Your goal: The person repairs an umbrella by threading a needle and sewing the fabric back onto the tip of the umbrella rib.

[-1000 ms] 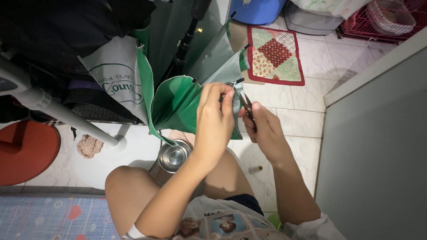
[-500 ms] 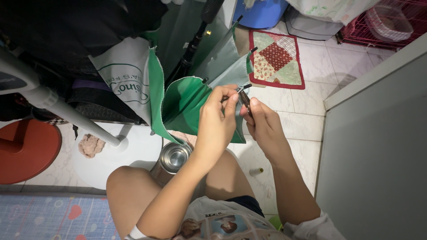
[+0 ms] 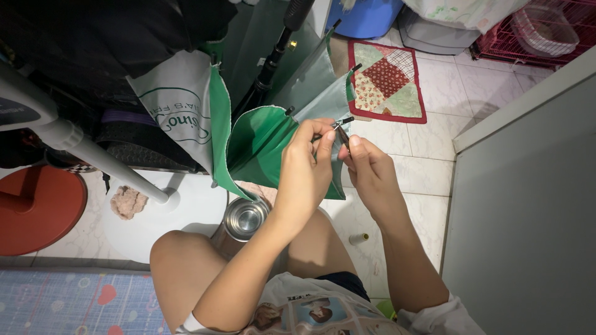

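— Both hands meet at centre. Your left hand (image 3: 307, 167) pinches the thin metal rib (image 3: 332, 127); why?
— It steadies the tip while your right hand (image 3: 366, 167), fingers closed, works at it. The green umbrella (image 3: 261, 146) fans out toward ten o'clock, the steel cup (image 3: 244, 218) at seven.

A green and white umbrella (image 3: 261, 142) is seen. A patchwork mat (image 3: 386, 80) is edged in red. A red stool (image 3: 37, 208) is shown.
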